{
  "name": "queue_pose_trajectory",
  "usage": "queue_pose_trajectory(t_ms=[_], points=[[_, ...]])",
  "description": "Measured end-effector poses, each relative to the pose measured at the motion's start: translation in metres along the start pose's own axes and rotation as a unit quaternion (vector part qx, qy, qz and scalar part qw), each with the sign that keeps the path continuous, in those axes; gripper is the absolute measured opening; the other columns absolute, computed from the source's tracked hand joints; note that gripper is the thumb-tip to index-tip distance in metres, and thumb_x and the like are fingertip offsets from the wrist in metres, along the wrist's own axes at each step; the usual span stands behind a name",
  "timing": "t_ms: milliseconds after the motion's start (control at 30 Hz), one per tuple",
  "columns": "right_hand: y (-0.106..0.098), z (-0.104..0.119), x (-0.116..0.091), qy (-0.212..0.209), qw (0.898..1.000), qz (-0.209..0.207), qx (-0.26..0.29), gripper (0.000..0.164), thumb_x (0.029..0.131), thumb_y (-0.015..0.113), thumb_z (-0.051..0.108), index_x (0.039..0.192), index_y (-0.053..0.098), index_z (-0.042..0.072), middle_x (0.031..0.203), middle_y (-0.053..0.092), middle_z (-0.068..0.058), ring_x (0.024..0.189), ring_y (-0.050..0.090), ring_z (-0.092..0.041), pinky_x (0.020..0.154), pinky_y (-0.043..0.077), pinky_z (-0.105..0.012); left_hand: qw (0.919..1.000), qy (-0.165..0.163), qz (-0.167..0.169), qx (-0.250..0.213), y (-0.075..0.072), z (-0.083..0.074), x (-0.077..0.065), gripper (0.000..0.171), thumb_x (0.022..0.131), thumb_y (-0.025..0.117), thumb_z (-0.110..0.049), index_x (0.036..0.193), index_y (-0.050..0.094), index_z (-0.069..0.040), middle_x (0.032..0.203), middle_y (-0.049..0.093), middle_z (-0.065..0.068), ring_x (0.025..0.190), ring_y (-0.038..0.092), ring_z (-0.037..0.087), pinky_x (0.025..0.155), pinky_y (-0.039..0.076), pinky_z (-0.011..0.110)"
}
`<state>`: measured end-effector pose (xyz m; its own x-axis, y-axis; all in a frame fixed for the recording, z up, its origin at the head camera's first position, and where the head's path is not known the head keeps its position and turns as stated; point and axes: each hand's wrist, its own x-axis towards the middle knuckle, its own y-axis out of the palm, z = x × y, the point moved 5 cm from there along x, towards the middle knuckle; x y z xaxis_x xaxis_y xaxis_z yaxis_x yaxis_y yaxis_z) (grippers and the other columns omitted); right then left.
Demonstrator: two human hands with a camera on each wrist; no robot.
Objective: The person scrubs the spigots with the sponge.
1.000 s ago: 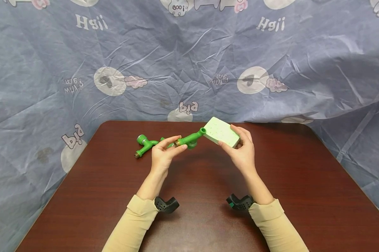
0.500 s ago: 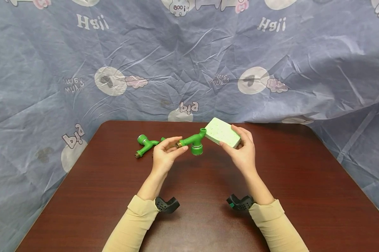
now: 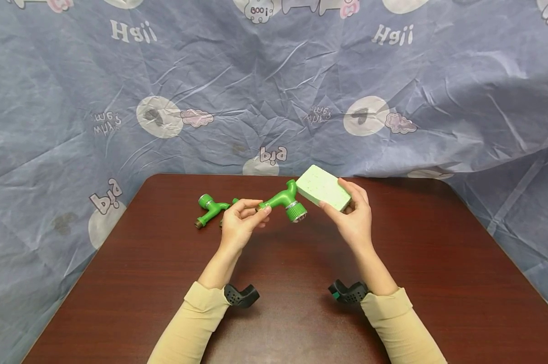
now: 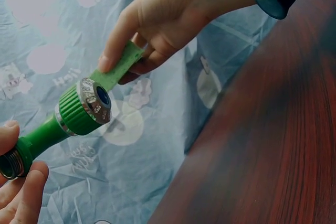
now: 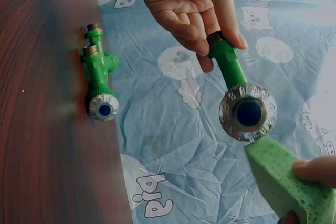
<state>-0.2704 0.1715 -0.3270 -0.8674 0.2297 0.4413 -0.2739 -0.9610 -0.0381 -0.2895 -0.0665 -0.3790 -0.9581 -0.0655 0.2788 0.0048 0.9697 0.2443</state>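
Between thumb and fingers, my left hand [image 3: 239, 225] pinches a green faucet [image 3: 280, 198] by its brass threaded end, above the table. Its ribbed knob with a silver cap points down and right in the head view; that cap [image 5: 248, 113] faces the camera in the right wrist view. My right hand [image 3: 353, 217] grips a light green sponge [image 3: 324, 188] by its right end. The sponge's left edge is right beside the faucet's spout; whether they touch I cannot tell. In the left wrist view the sponge [image 4: 116, 67] appears partly behind the knob.
Another green faucet [image 3: 212, 210] lies on the dark red-brown table [image 3: 292, 283], left of my left hand. Further green parts with a second threaded end [image 5: 93, 29] lie next to it, partly hidden by the hand in the head view. A blue printed cloth [image 3: 274, 91] hangs behind the table.
The faucet has been turned in my left hand, its knob swinging out from below toward the lower right. The sponge has moved slightly up and to the right.
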Motion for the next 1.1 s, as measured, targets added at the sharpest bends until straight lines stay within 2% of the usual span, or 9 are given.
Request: queue_pose_trajectory(t_ms=[167,267,433,600,733,800,1000,1100], points=[[-0.003,0.001,0.001,-0.007,0.999,0.000,0.033,0.062,0.070,0.071,-0.018,0.128,0.050,-0.010,0.125,0.043,-0.012,0.091,0.053,-0.015,0.072,0.049,-0.013,0.9999,0.006,-0.007,-0.005,0.000,-0.001,0.000,0.023,0.078,0.071,0.006,0.100,0.063,0.008,0.075,0.069,0.008,0.061,0.067,0.017,0.058,0.057,0.029],[-0.004,-0.007,0.004,-0.020,0.998,0.009,0.055,0.063,0.070,0.071,-0.020,0.129,0.050,-0.009,0.124,0.044,-0.009,0.092,0.054,-0.015,0.073,0.049,-0.013,1.0000,0.007,-0.006,-0.003,0.000,-0.001,0.001,0.023,0.078,0.071,0.006,0.100,0.063,0.008,0.077,0.069,0.011,0.061,0.067,0.017,0.059,0.057,0.030],[0.000,-0.020,0.006,-0.056,0.993,0.053,0.084,0.064,0.068,0.071,-0.021,0.128,0.052,-0.008,0.124,0.044,-0.008,0.095,0.055,-0.016,0.075,0.050,-0.014,1.0000,0.006,-0.001,0.005,0.001,0.001,0.000,0.024,0.078,0.072,0.005,0.100,0.064,0.008,0.079,0.068,0.015,0.063,0.067,0.017,0.061,0.058,0.033],[0.015,-0.021,-0.002,-0.070,0.989,0.114,0.063,0.064,0.070,0.073,-0.017,0.129,0.051,-0.006,0.128,0.042,-0.014,0.097,0.055,-0.016,0.074,0.050,-0.014,0.9999,0.005,0.005,0.010,0.003,0.003,-0.001,0.026,0.077,0.074,0.004,0.101,0.064,0.007,0.079,0.068,0.014,0.064,0.067,0.018,0.063,0.058,0.037],[0.025,-0.017,-0.008,-0.063,0.987,0.143,0.049,0.064,0.071,0.073,-0.016,0.130,0.050,-0.007,0.130,0.040,-0.018,0.097,0.055,-0.013,0.073,0.049,-0.014,0.9999,0.008,0.010,0.009,0.003,0.004,-0.002,0.027,0.076,0.074,0.004,0.101,0.064,0.008,0.080,0.068,0.015,0.064,0.067,0.017,0.063,0.058,0.036],[0.027,-0.011,-0.011,-0.063,0.985,0.151,0.047,0.063,0.071,0.072,-0.017,0.129,0.049,-0.010,0.130,0.039,-0.021,0.097,0.054,-0.012,0.073,0.048,-0.014,0.9998,0.011,0.013,0.010,0.004,0.005,-0.001,0.028,0.076,0.074,0.004,0.101,0.063,0.010,0.080,0.068,0.014,0.065,0.067,0.018,0.064,0.058,0.038],[0.031,0.005,-0.017,-0.058,0.985,0.160,0.023,0.060,0.072,0.072,-0.016,0.127,0.049,-0.012,0.130,0.040,-0.023,0.095,0.054,-0.013,0.073,0.048,-0.014,0.9998,0.015,0.013,0.009,0.006,0.005,-0.002,0.027,0.076,0.075,0.003,0.100,0.064,0.009,0.077,0.068,0.011,0.070,0.067,0.036,0.069,0.052,0.058],[0.030,0.007,-0.017,-0.051,0.988,0.148,0.000,0.060,0.072,0.073,-0.014,0.127,0.049,-0.012,0.129,0.040,-0.024,0.095,0.053,-0.017,0.073,0.048,-0.013,0.9998,0.015,0.010,0.009,0.006,0.005,-0.003,0.026,0.076,0.074,0.004,0.100,0.064,0.008,0.076,0.068,0.012,0.070,0.067,0.038,0.069,0.052,0.058]])
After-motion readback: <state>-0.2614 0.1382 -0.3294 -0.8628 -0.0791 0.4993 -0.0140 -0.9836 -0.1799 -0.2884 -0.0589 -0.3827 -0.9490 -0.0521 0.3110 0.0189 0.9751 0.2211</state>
